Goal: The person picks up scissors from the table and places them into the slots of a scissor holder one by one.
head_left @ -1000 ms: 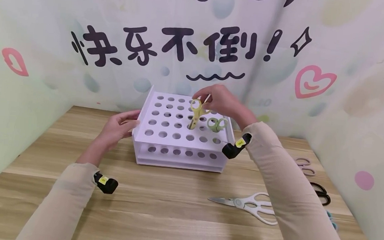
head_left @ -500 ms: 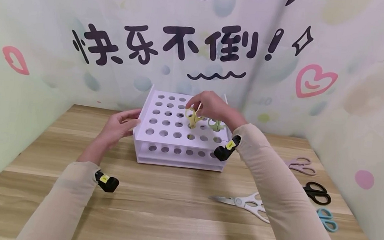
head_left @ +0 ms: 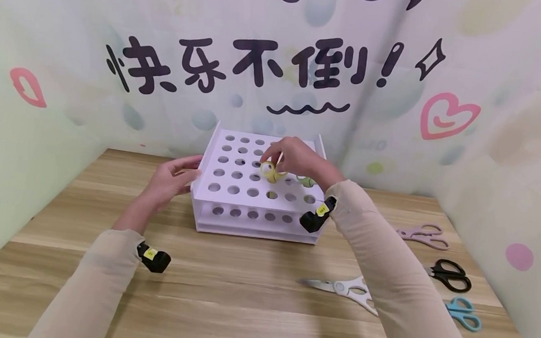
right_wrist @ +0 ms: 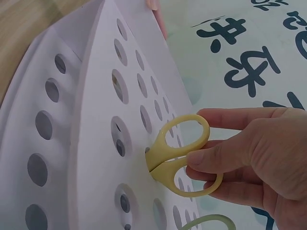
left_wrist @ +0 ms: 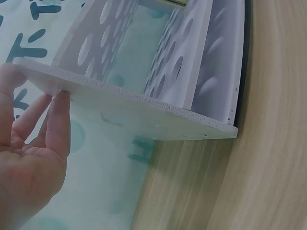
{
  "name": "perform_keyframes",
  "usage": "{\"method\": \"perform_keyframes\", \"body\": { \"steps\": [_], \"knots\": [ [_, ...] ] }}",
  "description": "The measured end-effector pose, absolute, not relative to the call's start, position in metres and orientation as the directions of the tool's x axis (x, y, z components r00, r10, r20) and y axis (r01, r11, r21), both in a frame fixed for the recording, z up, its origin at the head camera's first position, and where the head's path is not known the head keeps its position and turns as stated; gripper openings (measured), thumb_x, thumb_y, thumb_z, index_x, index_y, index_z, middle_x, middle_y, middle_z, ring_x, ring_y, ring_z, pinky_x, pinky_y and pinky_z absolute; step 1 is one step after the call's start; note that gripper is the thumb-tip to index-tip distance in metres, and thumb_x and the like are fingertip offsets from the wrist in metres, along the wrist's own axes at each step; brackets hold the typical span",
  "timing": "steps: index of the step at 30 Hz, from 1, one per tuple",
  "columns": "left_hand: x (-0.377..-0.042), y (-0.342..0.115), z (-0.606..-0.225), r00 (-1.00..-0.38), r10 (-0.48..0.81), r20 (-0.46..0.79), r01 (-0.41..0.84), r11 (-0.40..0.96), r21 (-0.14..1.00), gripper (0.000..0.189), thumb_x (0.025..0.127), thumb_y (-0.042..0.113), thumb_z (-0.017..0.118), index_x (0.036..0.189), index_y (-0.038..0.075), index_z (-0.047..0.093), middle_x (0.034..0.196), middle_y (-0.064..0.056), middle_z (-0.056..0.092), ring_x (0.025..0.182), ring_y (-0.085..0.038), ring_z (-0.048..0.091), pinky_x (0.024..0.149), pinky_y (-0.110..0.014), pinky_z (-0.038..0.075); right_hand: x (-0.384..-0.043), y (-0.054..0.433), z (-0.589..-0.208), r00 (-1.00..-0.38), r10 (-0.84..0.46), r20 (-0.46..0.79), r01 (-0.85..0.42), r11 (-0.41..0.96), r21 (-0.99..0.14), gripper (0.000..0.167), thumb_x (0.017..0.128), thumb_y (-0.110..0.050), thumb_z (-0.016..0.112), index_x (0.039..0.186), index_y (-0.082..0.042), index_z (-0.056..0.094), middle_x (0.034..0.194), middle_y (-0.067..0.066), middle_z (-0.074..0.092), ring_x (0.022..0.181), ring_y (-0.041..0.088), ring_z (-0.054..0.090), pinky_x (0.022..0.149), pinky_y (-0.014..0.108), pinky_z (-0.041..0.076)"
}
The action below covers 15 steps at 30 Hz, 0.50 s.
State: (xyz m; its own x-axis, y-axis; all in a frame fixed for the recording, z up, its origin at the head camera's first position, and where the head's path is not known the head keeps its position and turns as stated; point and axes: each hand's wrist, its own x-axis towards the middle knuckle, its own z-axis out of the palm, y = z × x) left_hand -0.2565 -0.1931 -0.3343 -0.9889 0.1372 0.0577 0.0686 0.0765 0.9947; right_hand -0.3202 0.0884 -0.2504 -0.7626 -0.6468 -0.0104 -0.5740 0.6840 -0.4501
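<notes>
Pale yellow scissors (right_wrist: 165, 154) stand in a hole of the white rack (head_left: 240, 200), blades down, with their handles above the top plate. My right hand (head_left: 297, 156) pinches one handle loop between thumb and fingers. Beside them, partly hidden by that hand, green scissors (head_left: 305, 182) sit in another hole; the right wrist view catches only one of their loops at the bottom edge. My left hand (head_left: 168, 182) rests against the rack's left side panel (left_wrist: 129, 108), fingertips on its outer face.
On the right of the wooden table (head_left: 223, 302) lie white scissors (head_left: 343, 288), partly under the right sleeve, then pink scissors (head_left: 428, 235), black scissors (head_left: 449, 276) and blue scissors (head_left: 464, 312). A printed cloth wall (head_left: 170, 115) rises behind the rack.
My right hand has come down and slightly left, and the yellow scissors have sunk deeper into the hole until only their handles show above. My left hand has stayed at the rack's side.
</notes>
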Motion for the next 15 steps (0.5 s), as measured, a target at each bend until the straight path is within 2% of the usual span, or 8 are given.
{"method": "perform_keyframes", "body": {
  "steps": [6, 15],
  "knots": [
    [-0.2561, -0.1924, -0.3349, -0.989, 0.133, 0.061, 0.071, 0.075, 0.995, 0.050, 0.093, 0.013, 0.054, 0.139, 0.004, 0.038, 0.125, -0.012, 0.043, 0.100, -0.012, 0.052, 0.080, -0.026, 0.050, -0.3206, 0.0877, -0.2512, -0.762, -0.647, -0.016, -0.579, 0.692, -0.431, 0.039, 0.076, 0.012, 0.063, 0.106, -0.012, 0.071, 0.093, 0.009, 0.066, 0.085, 0.021, 0.058, 0.075, 0.027, 0.049],
    [-0.2553, -0.1921, -0.3341, -0.989, 0.133, 0.059, 0.070, 0.082, 0.994, 0.050, 0.093, 0.014, 0.054, 0.139, 0.004, 0.038, 0.125, -0.012, 0.042, 0.101, -0.013, 0.051, 0.080, -0.025, 0.050, -0.3212, 0.0903, -0.2527, -0.764, -0.644, -0.016, -0.566, 0.683, -0.463, 0.039, 0.077, 0.011, 0.064, 0.108, -0.011, 0.070, 0.095, 0.010, 0.066, 0.086, 0.023, 0.059, 0.075, 0.028, 0.050]
  ]
}}
